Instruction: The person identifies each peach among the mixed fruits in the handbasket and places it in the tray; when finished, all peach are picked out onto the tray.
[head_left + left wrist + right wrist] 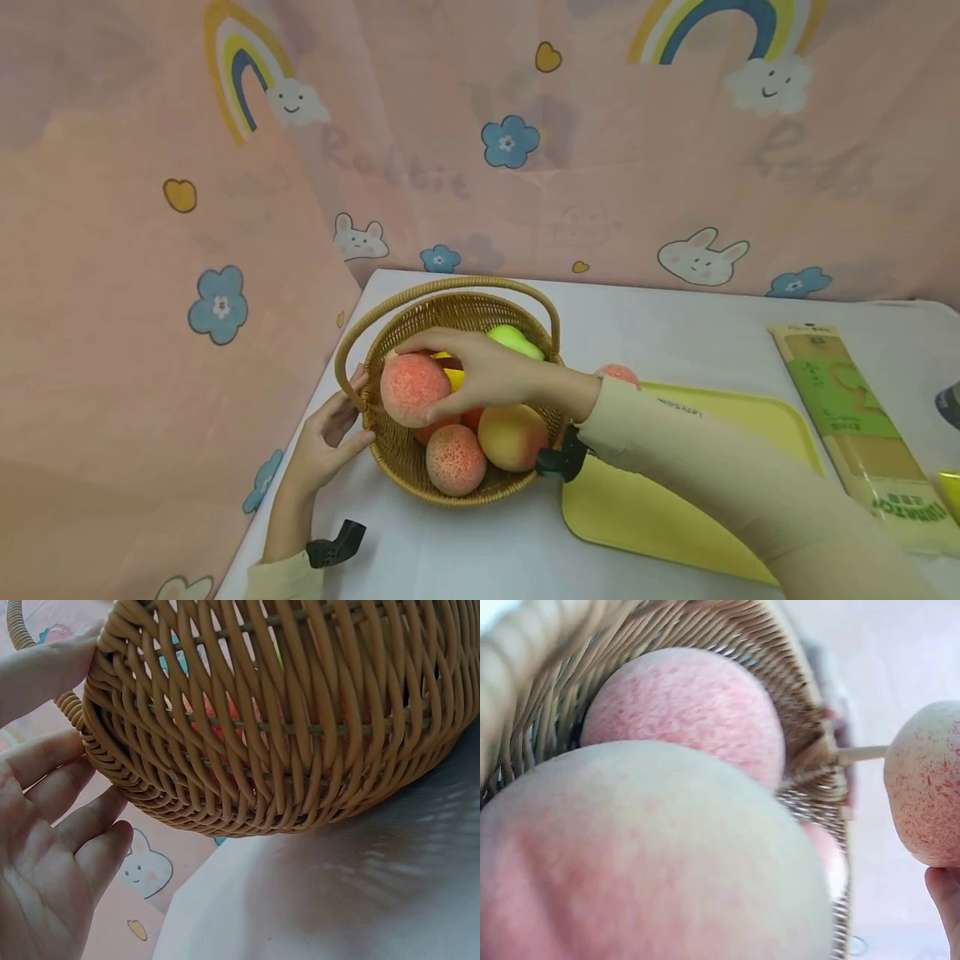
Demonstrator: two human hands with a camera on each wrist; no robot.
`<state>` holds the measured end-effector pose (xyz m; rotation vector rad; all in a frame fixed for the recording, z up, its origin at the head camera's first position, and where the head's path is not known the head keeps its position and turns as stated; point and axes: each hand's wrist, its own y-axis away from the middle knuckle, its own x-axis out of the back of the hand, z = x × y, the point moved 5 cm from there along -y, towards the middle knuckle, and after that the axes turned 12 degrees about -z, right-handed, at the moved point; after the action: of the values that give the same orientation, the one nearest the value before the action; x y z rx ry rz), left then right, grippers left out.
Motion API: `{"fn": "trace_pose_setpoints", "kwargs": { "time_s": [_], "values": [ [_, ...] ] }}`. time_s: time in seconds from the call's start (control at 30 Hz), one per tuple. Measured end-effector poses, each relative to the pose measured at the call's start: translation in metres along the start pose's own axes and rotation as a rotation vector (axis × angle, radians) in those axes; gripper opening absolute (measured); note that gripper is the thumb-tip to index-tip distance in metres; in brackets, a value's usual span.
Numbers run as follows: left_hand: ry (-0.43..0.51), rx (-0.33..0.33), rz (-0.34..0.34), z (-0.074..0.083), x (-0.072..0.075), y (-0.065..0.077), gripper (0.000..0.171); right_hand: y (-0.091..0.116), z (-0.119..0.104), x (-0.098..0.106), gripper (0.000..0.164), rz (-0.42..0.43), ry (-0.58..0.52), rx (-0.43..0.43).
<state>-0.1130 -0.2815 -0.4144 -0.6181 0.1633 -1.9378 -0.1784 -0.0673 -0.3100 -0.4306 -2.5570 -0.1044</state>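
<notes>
In the head view my right hand (487, 367) holds a pink peach (414, 390) above the left part of a wicker basket (442, 500). The right wrist view shows the thumb against this peach (930, 787). My left hand (322, 442) holds the basket's left rim, thumb and fingers on either side of the handle's base; the fingertips are partly hidden in the left wrist view. Inside the basket lie a speckled peach (456, 460), a yellowish-red peach (513, 437) and a green fruit (515, 340). Something yellow is partly covered by the right hand.
Right of the basket lies a yellow tray (637, 508), partly under the right forearm. Another pink fruit (618, 374) shows behind the sleeve. A long green and tan package (855, 408) rests farther right on the white table (675, 325). A patterned pink curtain (600, 192) stands behind.
</notes>
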Motion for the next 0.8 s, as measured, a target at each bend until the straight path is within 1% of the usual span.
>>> {"fn": "trace_pose_setpoints", "kwargs": {
  "time_s": [0.13, 0.27, 0.33, 0.5, 0.67, 0.8],
  "values": [
    [0.003, 0.015, -0.001, 0.0, -0.004, -0.001, 0.072, 0.03, -0.003, 0.006, 0.07, 0.044, -0.029, 0.046],
    [0.02, 0.013, -0.007, -0.002, -0.007, 0.0, 0.07, 0.066, -0.001, 0.01, 0.071, 0.102, -0.094, 0.084],
    [0.023, 0.015, -0.01, -0.003, -0.007, 0.0, 0.069, 0.084, 0.003, 0.01, 0.071, 0.129, -0.112, 0.087],
    [0.02, 0.028, -0.01, -0.004, -0.006, 0.0, 0.068, 0.129, 0.017, 0.007, 0.073, 0.226, -0.111, 0.075],
    [0.035, 0.029, -0.009, -0.002, -0.004, 0.0, 0.068, 0.174, 0.037, 0.007, 0.077, 0.351, -0.113, 0.079],
    [0.047, 0.024, -0.01, 0.001, -0.002, 0.0, 0.069, 0.208, 0.056, 0.014, 0.078, 0.427, -0.06, 0.008]
  ]
}}
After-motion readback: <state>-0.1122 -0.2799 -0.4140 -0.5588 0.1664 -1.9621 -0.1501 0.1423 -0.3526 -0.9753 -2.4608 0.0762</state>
